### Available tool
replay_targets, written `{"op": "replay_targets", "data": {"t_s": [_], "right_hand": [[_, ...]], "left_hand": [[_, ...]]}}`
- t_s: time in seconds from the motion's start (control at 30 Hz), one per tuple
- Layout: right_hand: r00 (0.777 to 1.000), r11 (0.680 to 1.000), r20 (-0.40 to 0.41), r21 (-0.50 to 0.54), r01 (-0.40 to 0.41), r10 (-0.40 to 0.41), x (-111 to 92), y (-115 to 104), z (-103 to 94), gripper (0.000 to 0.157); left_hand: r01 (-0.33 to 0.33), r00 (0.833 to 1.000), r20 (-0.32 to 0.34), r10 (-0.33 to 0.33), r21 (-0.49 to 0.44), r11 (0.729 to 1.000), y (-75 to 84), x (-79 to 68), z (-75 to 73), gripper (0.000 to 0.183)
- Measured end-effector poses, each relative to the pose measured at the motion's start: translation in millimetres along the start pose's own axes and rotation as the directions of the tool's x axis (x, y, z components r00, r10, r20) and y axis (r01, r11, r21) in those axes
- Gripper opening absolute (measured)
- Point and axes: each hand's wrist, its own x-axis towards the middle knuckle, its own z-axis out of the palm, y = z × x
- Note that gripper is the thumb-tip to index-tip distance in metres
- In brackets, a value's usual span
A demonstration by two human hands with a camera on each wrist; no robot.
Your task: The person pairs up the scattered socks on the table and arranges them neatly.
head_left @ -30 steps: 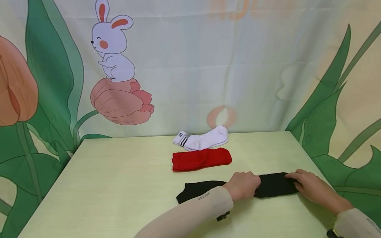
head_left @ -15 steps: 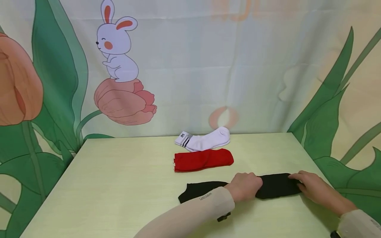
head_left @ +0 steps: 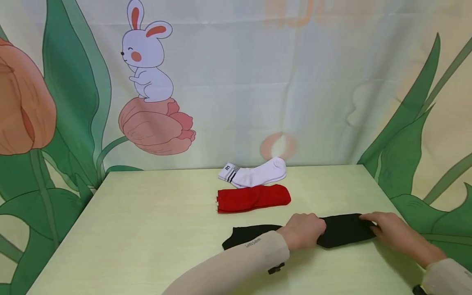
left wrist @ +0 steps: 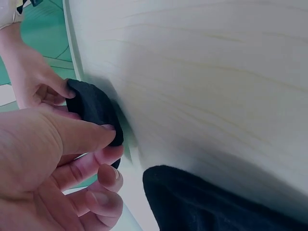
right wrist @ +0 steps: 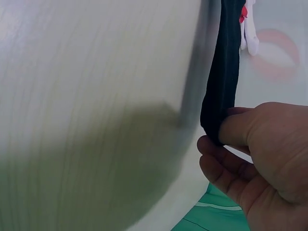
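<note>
On the right of the table, a black sock [head_left: 344, 231] stretches between both hands. My left hand [head_left: 301, 230] pinches it near the middle of the black cloth; the left wrist view has thumb and forefinger meeting on its edge. Its right end is pinched by my right hand [head_left: 394, 232], with the thumb against the fabric in the right wrist view. More black sock fabric [head_left: 248, 234] lies left of the left hand, its far part hidden behind that hand and sleeve. The left wrist view has this black fabric [left wrist: 207, 202] at the lower right, apart from the pinched piece.
Behind the hands lies a folded red pair of socks [head_left: 254, 198]. Touching its back edge are white socks [head_left: 258, 174] with black stripes at the cuff. The pale table [head_left: 147, 229] ends at a printed curtain [head_left: 228, 90] with a rabbit and tulips.
The head view has shifted a little, moving everything slightly right in the picture. Both hands keep their pinch on the black sock, and the red and white socks lie as before.
</note>
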Motion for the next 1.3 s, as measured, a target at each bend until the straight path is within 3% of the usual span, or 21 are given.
{"op": "replay_targets", "data": {"t_s": [0.3, 0.63, 1.0, 1.3], "right_hand": [[0.997, 0.998, -0.059, -0.021, 0.057, -0.058, 1.9, -2.9, -7.3, 0.039], [0.998, 0.999, -0.036, 0.005, 0.054, -0.054, 5.8, -7.3, -10.6, 0.042], [0.998, 0.994, -0.04, 0.093, 0.057, -0.053, 9.9, -15.8, -18.4, 0.043], [0.997, 0.989, -0.054, 0.139, 0.056, -0.049, 15.4, -27.1, -20.2, 0.043]], "left_hand": [[-0.017, 1.0, -0.009, 0.017, 0.004, 1.0, -4.0, -8.7, -5.5, 0.021], [-0.035, 0.999, -0.029, 0.036, 0.003, 0.999, -10.7, -19.6, -9.4, 0.024], [-0.062, 0.997, -0.041, 0.059, -0.07, 0.996, -25.7, -32.6, -16.0, 0.017], [-0.07, 0.997, -0.046, 0.064, -0.127, 0.989, -38.7, -47.5, -21.9, 0.023]]}}
